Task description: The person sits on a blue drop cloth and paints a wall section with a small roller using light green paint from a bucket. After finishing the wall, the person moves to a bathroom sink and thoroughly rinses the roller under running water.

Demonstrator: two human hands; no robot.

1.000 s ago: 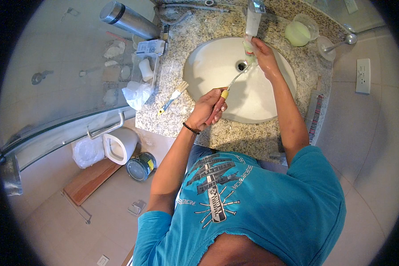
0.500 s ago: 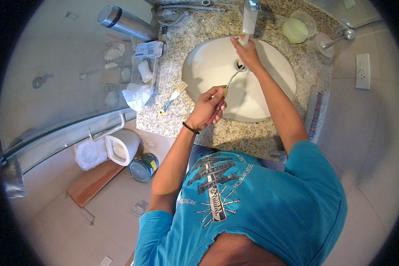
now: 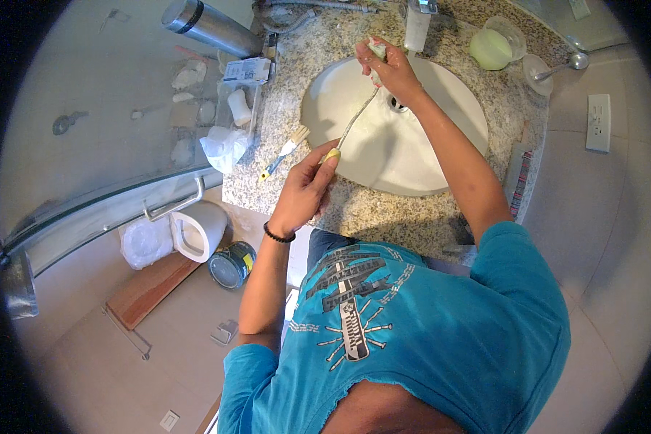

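My left hand (image 3: 304, 194) is closed round the yellow handle (image 3: 332, 155) of a thin bent metal rod (image 3: 354, 124), which looks like the frame of a small paint roller. The rod slants up over the white oval sink (image 3: 412, 163) to my right hand (image 3: 401, 81). That hand is closed round a wet-looking white roller sleeve (image 3: 376, 48) at the rod's far end; my fingers partly hide where the two meet. Just beyond my right hand stands the faucet (image 3: 417, 30). Below that hand the drain (image 3: 398, 104) shows in the basin.
A paintbrush (image 3: 285, 153) lies on the granite counter (image 3: 267, 201) left of the sink. Further left are a plastic bag (image 3: 224, 147), a small box (image 3: 247, 70) and a steel flask (image 3: 211, 27). At the back right stands a container of pale green liquid (image 3: 491, 49).
My left hand has drawn back toward me and to the left with the handle. My right hand has shifted left from under the faucet, and the rod's far end now meets it.
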